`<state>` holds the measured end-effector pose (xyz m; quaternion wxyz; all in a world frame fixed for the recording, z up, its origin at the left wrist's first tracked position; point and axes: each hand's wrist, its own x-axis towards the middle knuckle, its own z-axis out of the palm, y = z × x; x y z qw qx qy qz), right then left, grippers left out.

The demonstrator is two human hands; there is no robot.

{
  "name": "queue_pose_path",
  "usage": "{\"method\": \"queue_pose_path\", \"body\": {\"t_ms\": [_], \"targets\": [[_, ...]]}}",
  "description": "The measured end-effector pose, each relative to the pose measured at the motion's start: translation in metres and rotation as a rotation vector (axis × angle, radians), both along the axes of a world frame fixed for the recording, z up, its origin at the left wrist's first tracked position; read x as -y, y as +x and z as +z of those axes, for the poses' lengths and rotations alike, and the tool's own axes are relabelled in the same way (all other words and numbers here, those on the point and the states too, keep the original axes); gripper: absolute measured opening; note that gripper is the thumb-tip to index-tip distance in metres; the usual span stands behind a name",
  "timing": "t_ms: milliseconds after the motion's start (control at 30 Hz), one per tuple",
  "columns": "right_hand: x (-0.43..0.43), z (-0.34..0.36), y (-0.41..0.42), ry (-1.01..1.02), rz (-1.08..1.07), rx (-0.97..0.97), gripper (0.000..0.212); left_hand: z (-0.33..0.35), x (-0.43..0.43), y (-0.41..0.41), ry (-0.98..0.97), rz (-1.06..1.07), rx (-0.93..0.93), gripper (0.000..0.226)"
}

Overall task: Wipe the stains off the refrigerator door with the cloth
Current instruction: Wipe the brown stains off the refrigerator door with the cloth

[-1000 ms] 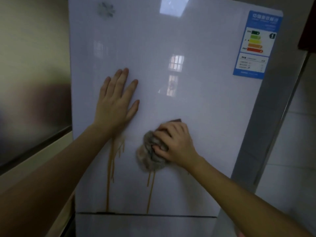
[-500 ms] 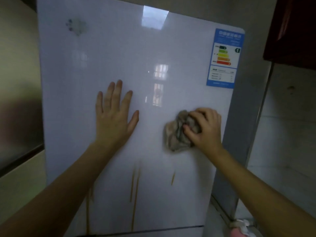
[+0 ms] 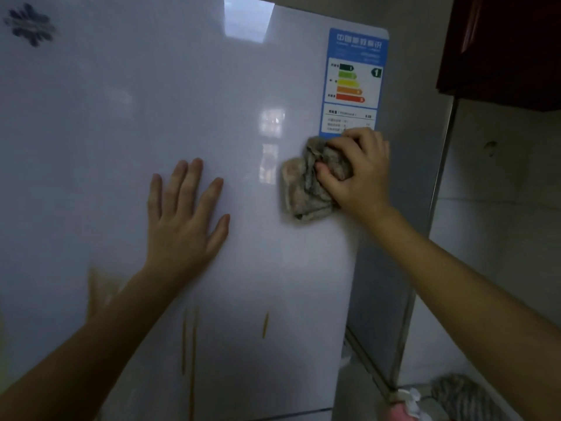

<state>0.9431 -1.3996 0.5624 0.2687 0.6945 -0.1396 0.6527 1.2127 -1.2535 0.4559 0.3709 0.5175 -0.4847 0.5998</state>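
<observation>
Mid-wipe: our right hand (image 3: 359, 177) clutches the crumpled grey-brown cloth (image 3: 303, 192) just under the blue energy label (image 3: 355, 80). Our left hand (image 3: 182, 229) lies flat, fingers spread, on the glossy white refrigerator door (image 3: 136, 101). Next, we reckon, we wipe down to the brown drip stains (image 3: 189, 344) well below that label.

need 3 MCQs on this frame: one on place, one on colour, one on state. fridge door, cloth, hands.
1. Where is the cloth relative to the energy label?
A) just below its lower edge
B) above it
C) far to its left

2. What colour are the drip streaks low on the refrigerator door?
A) green
B) orange-brown
C) black

3. How is the left hand?
A) gripping the cloth
B) clenched, off the door
C) flat on the door, fingers spread

Answers:
1 A: the cloth bunches under the label's bottom edge, gripped by the right hand.
2 B: the thin streaks look orange-brown.
3 C: palm and straight fingers lie against the door.
</observation>
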Motion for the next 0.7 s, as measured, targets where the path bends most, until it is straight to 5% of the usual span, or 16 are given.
{"method": "queue_pose_path", "body": {"t_ms": [167, 400, 700], "targets": [[0.000, -0.091, 0.002, 0.053, 0.059, -0.001, 0.033, -0.002, 0.000, -0.002, 0.026, 0.008, -0.031, 0.055], [-0.007, -0.278, -0.007, 0.055, 0.107, -0.353, 0.033, -0.001, -0.003, -0.006, 0.066, 0.056, -0.050, 0.057], [-0.007, -0.082, 0.002, 0.096, 0.136, -0.021, 0.032, 0.001, -0.007, -0.007, 0.121, 0.073, -0.074, 0.059]]}}
